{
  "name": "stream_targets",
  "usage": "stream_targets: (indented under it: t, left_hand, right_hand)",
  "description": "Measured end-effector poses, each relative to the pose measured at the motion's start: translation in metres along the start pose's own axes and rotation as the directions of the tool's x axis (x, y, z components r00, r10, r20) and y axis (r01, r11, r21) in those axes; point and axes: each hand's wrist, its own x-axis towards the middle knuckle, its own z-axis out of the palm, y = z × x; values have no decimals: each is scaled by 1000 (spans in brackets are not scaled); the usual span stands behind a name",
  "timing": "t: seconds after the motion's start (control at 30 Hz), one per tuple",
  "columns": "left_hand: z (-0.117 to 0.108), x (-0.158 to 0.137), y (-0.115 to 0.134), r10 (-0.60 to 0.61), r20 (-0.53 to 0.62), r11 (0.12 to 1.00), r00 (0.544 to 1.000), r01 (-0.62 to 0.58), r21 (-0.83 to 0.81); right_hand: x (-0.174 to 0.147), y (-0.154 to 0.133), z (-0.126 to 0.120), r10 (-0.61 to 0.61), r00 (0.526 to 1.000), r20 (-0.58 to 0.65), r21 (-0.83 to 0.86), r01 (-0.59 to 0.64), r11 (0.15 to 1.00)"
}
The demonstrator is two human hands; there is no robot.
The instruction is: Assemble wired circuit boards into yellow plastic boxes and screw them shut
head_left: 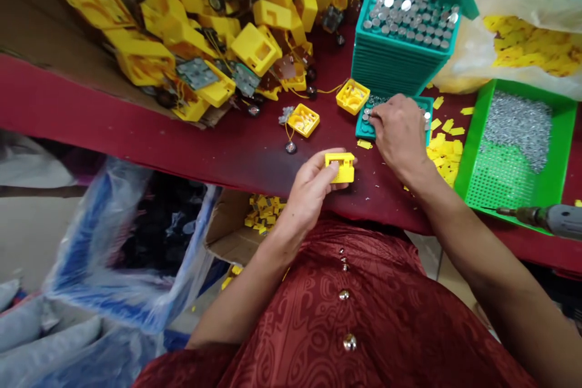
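My left hand [315,179] grips a small yellow plastic case [339,168] above the table's front edge, thumb across its face. To its right, my right hand [400,133] reaches into a low teal tray [428,108] of round silver button cells [366,114]. Its fingertips are pinched together at the cells; whatever sits between them is too small to make out. One open yellow case [353,96] touches the tray's left side. Another open case [304,120] lies farther left, wired to a small round dark part [290,147]. A flat yellow cover [364,144] rests just below the tray.
Yellow cases and circuit boards [197,73] heap at the back left. Behind my right hand rises a teal tray stack [400,60] topped with cells. Loose yellow covers [445,154], a green basket [468,176] of screws and a power screwdriver [557,218] are at right.
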Motion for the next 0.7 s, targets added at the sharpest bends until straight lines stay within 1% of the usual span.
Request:
stream_targets:
  t: [0.07,0.13,0.17,0.23,0.27,0.33,0.4,0.43,0.5,0.6,0.7]
  left_hand:
    - [-2,1,-2,26,1,1000,1000,-26,9]
    - [-4,1,-3,31,7,1000,999,-31,-3]
    - [-4,2,-4,26,11,1000,1000,-26,-16]
    - [-6,2,-5,18,18,999,1000,-17,-41]
    - [-6,3,-6,15,20,999,1000,-14,-48]
    - [-5,4,-7,12,15,999,1000,-11,-51]
    - [-3,5,-9,19,4,999,1000,-19,-48]
    - [-1,5,-9,26,2,998,1000,-26,-49]
    - [1,4,-10,42,10,998,999,-41,-54]
    - [4,2,-11,52,31,997,998,-50,-51]
    - [5,0,-12,63,33,998,998,-62,-14]
  right_hand:
    - [2,0,0,14,1000,5,-9,-14,1000]
    - [-2,1,-6,-1,1000,-29,40,2,999]
    - [-6,1,-10,-10,998,-56,93,16,996]
    - [-19,-3,-18,-21,995,-94,260,45,965]
    - [-27,-7,-22,-18,995,-98,362,52,931]
    - [-45,-16,-27,-15,999,-51,550,41,834]
    - [-61,-27,-25,-29,1000,-9,667,28,744]
    - [-67,-31,-23,-34,999,-6,698,29,716]
    - [-75,-38,-18,-32,999,-19,716,36,697]
    - [-79,-41,-11,-5,1000,-27,701,22,713]
    - [-81,-41,-10,17,1000,-16,694,-1,720]
